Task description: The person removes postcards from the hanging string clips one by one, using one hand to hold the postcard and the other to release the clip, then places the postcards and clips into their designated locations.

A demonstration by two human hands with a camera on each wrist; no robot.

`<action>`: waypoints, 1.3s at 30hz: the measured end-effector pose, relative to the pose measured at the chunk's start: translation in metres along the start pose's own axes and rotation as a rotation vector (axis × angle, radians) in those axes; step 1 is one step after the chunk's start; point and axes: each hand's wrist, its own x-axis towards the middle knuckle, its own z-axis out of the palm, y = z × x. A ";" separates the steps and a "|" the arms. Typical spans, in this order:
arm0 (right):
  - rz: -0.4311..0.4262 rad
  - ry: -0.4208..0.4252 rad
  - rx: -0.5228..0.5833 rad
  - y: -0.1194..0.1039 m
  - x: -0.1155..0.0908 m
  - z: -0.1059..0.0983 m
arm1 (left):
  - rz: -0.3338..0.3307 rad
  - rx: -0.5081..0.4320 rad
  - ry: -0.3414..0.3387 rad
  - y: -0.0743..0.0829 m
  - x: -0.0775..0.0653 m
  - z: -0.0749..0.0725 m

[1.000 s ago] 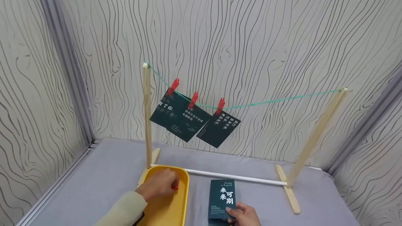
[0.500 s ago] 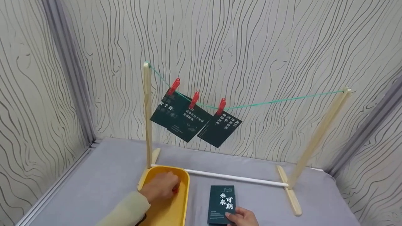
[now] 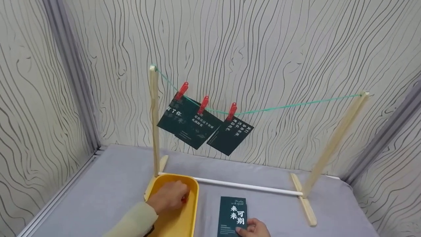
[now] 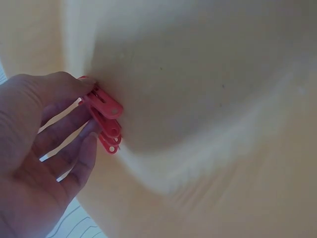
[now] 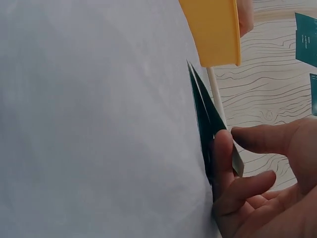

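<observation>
My left hand (image 3: 168,197) reaches into the yellow tray (image 3: 196,210). In the left wrist view its thumb and fingers pinch several red clothespins (image 4: 110,105), bunched close over the tray's floor. My right hand (image 3: 254,228) holds a dark green card (image 3: 230,215) with white characters by its lower right corner, thumb on top. A second card (image 5: 200,119) shows under it in the right wrist view, with a finger between the two. Above the tray, dark green cards (image 3: 189,120) hang overlapping from a green string, and a separate dark card (image 3: 230,135) hangs right of them.
The green string (image 3: 289,106) runs between a left wooden post (image 3: 154,121) and a right wooden post (image 3: 335,144). Three red clothespins (image 3: 232,111) grip the hanging cards on it. A white rod (image 3: 246,186) joins the stand's feet, behind the right hand's card.
My right hand has drawn the card slightly down toward the front of the table. The left hand stays in the tray and has shifted only a little.
</observation>
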 end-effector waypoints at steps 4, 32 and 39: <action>0.028 0.066 -0.131 -0.005 -0.006 0.004 | 0.030 -0.017 0.028 -0.002 -0.003 0.002; 0.057 0.238 -0.647 -0.013 -0.014 0.019 | 0.000 -0.108 0.050 -0.002 -0.011 -0.005; 0.042 0.251 -0.637 -0.018 -0.016 0.017 | 0.014 -0.097 0.091 -0.004 -0.013 -0.011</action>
